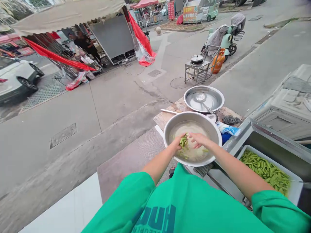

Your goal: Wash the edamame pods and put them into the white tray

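A large metal basin [168, 130] of cloudy water stands at the table's near edge, with a few green pods floating in it. My left hand [177, 142] is closed round a small bunch of edamame pods [184, 141] above the water. Close beside it, my right hand [198, 139] has its fingers apart and nothing visible in them. To the right, a white tub [297, 191] full of more edamame pods [267, 168] sits inside a metal sink [257, 127].
Behind the basin is a second metal basin [217, 94] with a skimmer [201, 97] in it. A steel scouring pad [231, 120] and a blue-white packet [228, 128] lie at the right. Farther off stand a pot on a cart [197, 66], an orange gas cylinder [218, 61] and a scooter [227, 40].
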`<state>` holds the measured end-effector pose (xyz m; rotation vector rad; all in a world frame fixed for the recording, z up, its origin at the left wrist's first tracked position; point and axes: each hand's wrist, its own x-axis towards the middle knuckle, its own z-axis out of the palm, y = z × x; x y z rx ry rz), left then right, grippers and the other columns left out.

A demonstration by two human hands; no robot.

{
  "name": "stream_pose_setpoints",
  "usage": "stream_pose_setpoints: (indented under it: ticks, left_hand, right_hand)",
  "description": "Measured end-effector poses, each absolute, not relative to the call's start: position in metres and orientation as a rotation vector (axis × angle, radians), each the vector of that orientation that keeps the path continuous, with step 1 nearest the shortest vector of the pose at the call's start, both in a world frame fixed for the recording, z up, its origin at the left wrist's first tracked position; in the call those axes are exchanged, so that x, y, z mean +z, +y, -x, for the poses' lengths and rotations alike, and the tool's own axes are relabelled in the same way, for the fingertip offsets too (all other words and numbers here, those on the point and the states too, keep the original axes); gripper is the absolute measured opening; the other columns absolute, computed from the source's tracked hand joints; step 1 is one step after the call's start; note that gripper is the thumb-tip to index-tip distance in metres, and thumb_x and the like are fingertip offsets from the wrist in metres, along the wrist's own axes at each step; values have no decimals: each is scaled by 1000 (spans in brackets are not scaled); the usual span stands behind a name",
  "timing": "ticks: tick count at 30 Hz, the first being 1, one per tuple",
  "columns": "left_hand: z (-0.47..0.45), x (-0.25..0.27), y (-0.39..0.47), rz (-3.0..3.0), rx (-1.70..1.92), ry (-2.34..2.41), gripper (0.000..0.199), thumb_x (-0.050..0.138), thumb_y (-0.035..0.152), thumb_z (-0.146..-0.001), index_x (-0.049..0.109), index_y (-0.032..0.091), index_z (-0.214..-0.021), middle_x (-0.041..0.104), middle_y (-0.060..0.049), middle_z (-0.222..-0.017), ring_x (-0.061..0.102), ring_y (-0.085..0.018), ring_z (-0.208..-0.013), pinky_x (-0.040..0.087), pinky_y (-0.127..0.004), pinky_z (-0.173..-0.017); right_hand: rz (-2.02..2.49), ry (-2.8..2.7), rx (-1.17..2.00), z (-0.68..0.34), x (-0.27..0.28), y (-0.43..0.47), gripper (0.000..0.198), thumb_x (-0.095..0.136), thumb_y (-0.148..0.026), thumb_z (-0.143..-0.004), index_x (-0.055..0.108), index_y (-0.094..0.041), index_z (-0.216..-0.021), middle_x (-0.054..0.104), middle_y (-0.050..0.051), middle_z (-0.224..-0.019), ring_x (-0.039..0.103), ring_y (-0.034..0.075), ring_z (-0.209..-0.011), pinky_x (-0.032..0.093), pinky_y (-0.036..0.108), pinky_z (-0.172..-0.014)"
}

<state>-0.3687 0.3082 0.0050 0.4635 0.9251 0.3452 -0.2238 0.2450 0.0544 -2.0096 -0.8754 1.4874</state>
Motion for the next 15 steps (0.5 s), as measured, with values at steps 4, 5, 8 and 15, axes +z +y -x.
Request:
stream_pose_setpoints:
  ticks: [4, 5, 8, 15]
  left_hand:
    - [391, 15, 323, -215, 305, 799, 27, 60, 38, -91, 58, 13, -80, 59, -3, -69, 57, -7, -56, 46, -14, -47]
    - [395, 17, 325, -155, 307, 765, 26, 59, 37, -92, 58, 13, -81, 59, -3, -70, 57, -7, -56, 44, -13, -45]
    - [401, 24, 330, -80, 308, 740, 25, 59, 36, -92, 59, 13, -83, 59, -3, -70, 57, -7, -54, 41, -12, -40]
    - [407, 34, 350, -38, 354, 790, 28, 53, 37, -95, 58, 13, -81, 57, -2, -67, 52, -6, -50, 37, -10, -37]
  right_hand:
    - [2274, -1066, 1143, 181, 29, 264, 48, 34, -38, -103, 52, -9, -137, 54, 22, -134, 56, 33, -117, 47, 47, -96]
    - [2309, -1108, 1083, 179, 22, 271, 48, 33, -34, -103, 47, -9, -141, 49, 22, -140, 48, 34, -127, 40, 48, -104]
    - [2350, -1271, 1000, 196, 0, 288, 50, 34, -30, -103, 41, -7, -146, 39, 23, -149, 35, 32, -138, 25, 46, -114]
    - [2402, -1619, 1088, 284, -22, 279, 50, 43, -51, -98, 61, -13, -125, 50, 22, -136, 42, 39, -127, 36, 52, -101]
